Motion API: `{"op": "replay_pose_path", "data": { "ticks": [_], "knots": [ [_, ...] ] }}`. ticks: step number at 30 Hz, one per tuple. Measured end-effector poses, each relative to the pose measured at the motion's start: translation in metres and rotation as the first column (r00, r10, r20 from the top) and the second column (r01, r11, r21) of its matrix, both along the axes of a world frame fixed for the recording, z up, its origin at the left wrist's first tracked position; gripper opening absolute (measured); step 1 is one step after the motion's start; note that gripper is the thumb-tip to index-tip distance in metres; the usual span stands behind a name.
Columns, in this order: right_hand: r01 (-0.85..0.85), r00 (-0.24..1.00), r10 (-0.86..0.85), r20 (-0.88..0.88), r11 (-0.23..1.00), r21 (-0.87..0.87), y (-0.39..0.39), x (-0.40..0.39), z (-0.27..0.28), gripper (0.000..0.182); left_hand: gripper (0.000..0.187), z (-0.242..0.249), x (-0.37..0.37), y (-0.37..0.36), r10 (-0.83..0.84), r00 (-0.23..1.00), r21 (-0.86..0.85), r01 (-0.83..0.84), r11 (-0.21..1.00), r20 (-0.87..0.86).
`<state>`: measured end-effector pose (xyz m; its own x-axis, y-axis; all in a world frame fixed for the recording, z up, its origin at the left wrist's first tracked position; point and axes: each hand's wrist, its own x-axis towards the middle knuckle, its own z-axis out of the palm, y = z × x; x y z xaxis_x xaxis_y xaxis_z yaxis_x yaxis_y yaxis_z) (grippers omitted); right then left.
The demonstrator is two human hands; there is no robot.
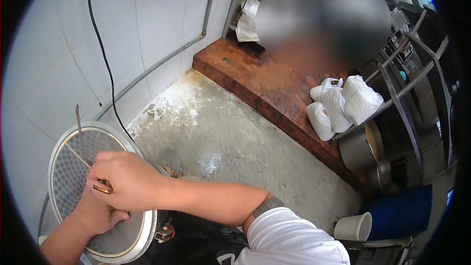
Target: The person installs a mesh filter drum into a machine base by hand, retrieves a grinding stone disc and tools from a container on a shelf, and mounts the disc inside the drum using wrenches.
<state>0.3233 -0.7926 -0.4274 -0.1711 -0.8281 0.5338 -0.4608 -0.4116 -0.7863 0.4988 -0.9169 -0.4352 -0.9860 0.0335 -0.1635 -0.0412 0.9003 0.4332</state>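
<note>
A large round metal drum stands at the lower left, with a pale rim and a perforated plate with round holes inside it. Over its mouth my right hand is closed around a thin metal rod-like tool. One end of the tool rises past the far rim, and a shiny brownish piece sticks out of the fist. Directly beneath, my left hand overlaps the right one; its thumb points right, while its fingers are hidden.
White tiled wall with a black cable borders the left. A wet concrete floor leads to a reddish-brown ledge bearing white bags. Metal pots, a white bucket and a blue container stand right.
</note>
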Motion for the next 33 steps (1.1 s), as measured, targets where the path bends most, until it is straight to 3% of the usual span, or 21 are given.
{"op": "replay_pose_path", "data": {
  "ticks": [4,6,7,10,13,14,17,19,21,23,25,26,28,29,30,31,32,33],
  "knots": [
    [-0.039,0.999,0.039,-0.037,0.999,-0.023,-0.001,-0.004,-0.002,0.014,0.058,-0.016,0.007,-0.002,-0.032,0.999,-0.107,0.030,0.994,-0.017],
    [-0.117,0.993,0.120,0.024,0.987,-0.106,-0.006,-0.009,-0.005,0.013,0.076,-0.015,0.006,-0.006,0.034,0.997,-0.006,-0.034,0.999,-0.063],
    [-0.130,0.990,0.134,0.035,0.986,-0.103,-0.008,-0.009,-0.006,0.013,0.076,-0.016,0.008,-0.009,0.048,0.997,-0.001,-0.049,0.999,-0.052],
    [-0.084,0.996,0.089,0.023,0.980,-0.179,-0.012,-0.003,-0.005,0.012,0.090,-0.025,0.022,-0.024,0.036,0.997,-0.015,-0.035,0.999,0.071],
    [-0.111,0.993,0.099,-0.069,0.973,-0.202,-0.009,-0.004,-0.005,0.011,0.093,-0.027,0.033,-0.016,0.061,0.977,-0.185,-0.024,0.982,0.202],
    [-0.115,0.993,0.117,0.000,0.977,-0.182,-0.010,-0.003,-0.006,0.010,0.094,-0.019,0.029,-0.007,0.116,0.968,-0.280,-0.050,0.959,0.222],
    [-0.143,0.987,0.148,0.061,0.986,-0.081,-0.005,-0.006,0.005,0.008,0.100,-0.021,0.028,-0.015,0.230,0.912,-0.296,-0.128,0.946,0.339],
    [-0.179,0.983,0.182,0.031,0.982,-0.064,-0.005,-0.003,0.004,0.009,0.100,-0.015,0.028,-0.020,0.110,0.912,-0.310,0.020,0.951,0.395],
    [-0.169,0.986,0.168,-0.019,0.983,-0.074,-0.004,-0.003,0.009,0.010,0.100,-0.013,0.028,-0.015,0.144,0.916,-0.324,-0.016,0.946,0.375],
    [-0.105,0.992,0.101,0.074,0.993,0.052,-0.005,-0.004,0.008,0.012,0.100,-0.010,0.025,-0.010,0.160,0.926,-0.338,-0.038,0.940,0.341],
    [-0.107,0.994,0.104,0.045,0.991,0.076,-0.008,-0.007,0.010,0.015,0.094,0.001,0.023,-0.006,0.231,0.896,-0.299,-0.118,0.947,0.379],
    [-0.156,0.984,0.141,0.113,0.978,0.136,-0.010,-0.008,0.010,0.017,0.094,0.004,0.024,-0.010,0.239,0.899,-0.303,-0.127,0.944,0.367],
    [-0.287,0.941,0.212,0.265,0.913,0.290,-0.008,-0.006,0.017,0.023,0.087,0.007,0.030,-0.018,0.390,0.892,0.123,-0.424,0.897,0.227],
    [-0.292,0.941,0.221,0.256,0.913,0.286,-0.008,-0.007,0.021,0.023,0.087,0.007,0.036,-0.015,0.399,0.891,0.121,-0.430,0.895,0.216],
    [-0.364,0.910,0.262,0.323,0.878,0.311,-0.007,-0.006,0.025,0.026,0.086,0.016,0.043,-0.004,0.536,0.831,0.137,-0.519,0.844,-0.151],
    [-0.435,0.871,0.296,0.393,0.836,0.335,-0.006,-0.006,0.029,0.028,0.085,0.024,0.048,0.005,0.596,0.638,0.190,-0.588,0.786,-0.488],
    [-0.480,0.851,0.311,0.424,0.789,0.384,-0.007,-0.006,0.033,0.033,0.085,0.034,0.053,0.011,0.597,0.634,0.191,-0.591,0.784,-0.491],
    [-0.480,0.852,0.315,0.419,0.789,0.383,-0.009,-0.003,0.033,0.033,0.084,0.045,0.057,0.016,0.462,0.611,0.054,-0.565,0.823,-0.643]
  ]
}}
